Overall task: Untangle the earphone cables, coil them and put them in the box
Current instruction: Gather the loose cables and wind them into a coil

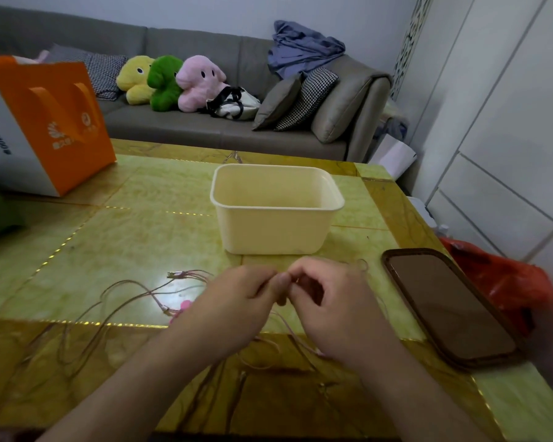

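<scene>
Early stage. The box (276, 208) holds nothing visible; the earphone cables (131, 291) lie loose and looped on the surface (125, 218), none coiled. Your left hand (233, 301) and right hand (329, 301) meet fingertip to fingertip, apparently pinching a strand, though blur hides it. The cables trail mainly leftward from your hands, plugs toward the box.

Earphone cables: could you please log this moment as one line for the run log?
stage: untangling | left hand: pinching cable | right hand: pinching cable | earphone cables: loose on table | box: no cables visible inside
</scene>
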A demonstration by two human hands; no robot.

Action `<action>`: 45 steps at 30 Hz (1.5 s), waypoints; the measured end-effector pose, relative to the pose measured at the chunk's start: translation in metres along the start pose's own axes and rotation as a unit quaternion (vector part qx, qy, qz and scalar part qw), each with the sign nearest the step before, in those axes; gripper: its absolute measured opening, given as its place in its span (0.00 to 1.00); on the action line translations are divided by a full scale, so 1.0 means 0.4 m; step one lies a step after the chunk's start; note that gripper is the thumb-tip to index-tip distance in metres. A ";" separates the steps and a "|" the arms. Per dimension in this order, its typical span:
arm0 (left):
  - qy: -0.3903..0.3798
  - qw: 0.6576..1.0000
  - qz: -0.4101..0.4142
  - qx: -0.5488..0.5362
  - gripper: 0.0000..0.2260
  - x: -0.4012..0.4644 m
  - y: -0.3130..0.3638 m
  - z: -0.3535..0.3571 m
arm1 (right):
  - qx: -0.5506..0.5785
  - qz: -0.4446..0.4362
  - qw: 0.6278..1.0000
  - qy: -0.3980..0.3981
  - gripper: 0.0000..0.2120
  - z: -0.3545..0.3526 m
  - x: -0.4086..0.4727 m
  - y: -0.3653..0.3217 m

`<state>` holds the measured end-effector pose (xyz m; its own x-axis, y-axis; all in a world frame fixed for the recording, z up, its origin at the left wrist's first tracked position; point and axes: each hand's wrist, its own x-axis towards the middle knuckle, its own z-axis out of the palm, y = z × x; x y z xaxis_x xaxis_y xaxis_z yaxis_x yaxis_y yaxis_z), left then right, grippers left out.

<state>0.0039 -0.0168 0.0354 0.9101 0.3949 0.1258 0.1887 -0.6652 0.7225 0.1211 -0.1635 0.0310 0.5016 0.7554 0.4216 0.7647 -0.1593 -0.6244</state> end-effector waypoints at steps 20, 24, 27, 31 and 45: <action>0.112 0.993 0.020 0.023 0.12 0.000 -0.031 -0.053 | 0.019 0.097 0.995 -0.033 0.11 -0.044 0.004 0.011; -0.006 0.994 0.106 0.005 0.08 -0.016 0.015 0.001 | -0.010 0.061 0.996 -0.061 0.08 0.003 -0.002 -0.014; 0.007 0.996 0.085 0.029 0.12 -0.005 -0.015 0.001 | -0.002 0.060 0.995 -0.074 0.07 0.002 -0.008 -0.009; 0.072 0.997 0.032 0.000 0.13 0.002 -0.028 -0.035 | 0.031 0.071 0.996 -0.039 0.06 -0.020 0.000 0.008; 0.330 0.928 -0.165 -0.050 0.19 0.018 -0.059 -0.135 | 0.004 0.086 0.996 0.025 0.09 -0.106 0.007 0.057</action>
<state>-0.0140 0.0359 0.0562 0.3777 0.8909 0.2523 0.3522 -0.3903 0.8507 0.1572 -0.1919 0.0457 0.6441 0.6849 0.3408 0.6630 -0.2775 -0.6953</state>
